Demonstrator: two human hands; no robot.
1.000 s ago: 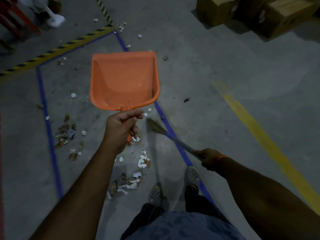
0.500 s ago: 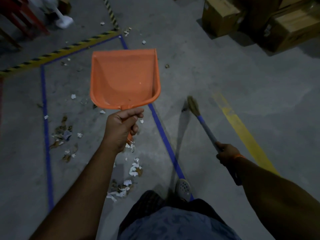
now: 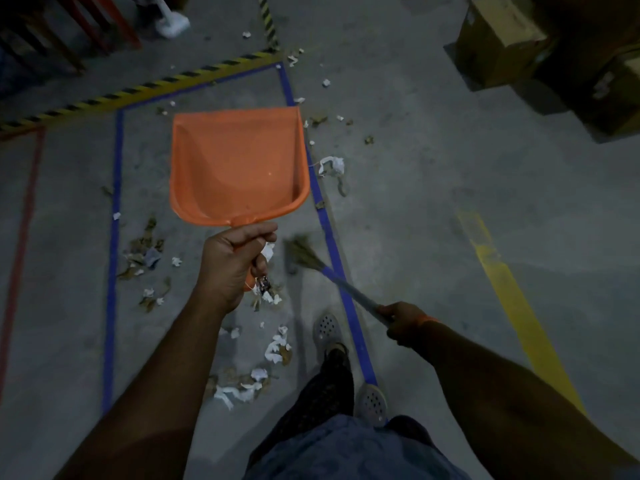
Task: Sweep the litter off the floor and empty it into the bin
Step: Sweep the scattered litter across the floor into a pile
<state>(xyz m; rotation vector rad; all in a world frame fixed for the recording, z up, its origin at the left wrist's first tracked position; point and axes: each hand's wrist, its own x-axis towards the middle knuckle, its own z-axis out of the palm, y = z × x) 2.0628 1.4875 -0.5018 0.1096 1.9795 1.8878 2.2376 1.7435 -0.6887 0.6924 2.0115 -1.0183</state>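
Note:
My left hand [image 3: 232, 261] grips the handle of an orange dustpan [image 3: 237, 166], held up off the floor with its pan nearly bare. My right hand [image 3: 401, 322] holds the handle of a small broom [image 3: 308, 259], whose straw head points left, close to the floor beside the blue tape line. Torn white paper and brown leaf litter [image 3: 263, 367] lies between my left arm and my feet. A second patch of litter [image 3: 143, 259] sits left of my left hand. A crumpled white paper [image 3: 331, 167] lies right of the dustpan. No bin is in sight.
Blue floor tape [image 3: 112, 271] frames a rectangle; yellow-black hazard tape [image 3: 138, 88] runs along its far side and a yellow line [image 3: 512, 292] lies to the right. Cardboard boxes [image 3: 502, 36] stand at the far right. Red metal legs [image 3: 90, 26] stand at the far left.
The broom has swung back left from out by the yellow line to beside the blue tape. I have stepped forward, so more scattered litter shows ahead. The dustpan stays raised.

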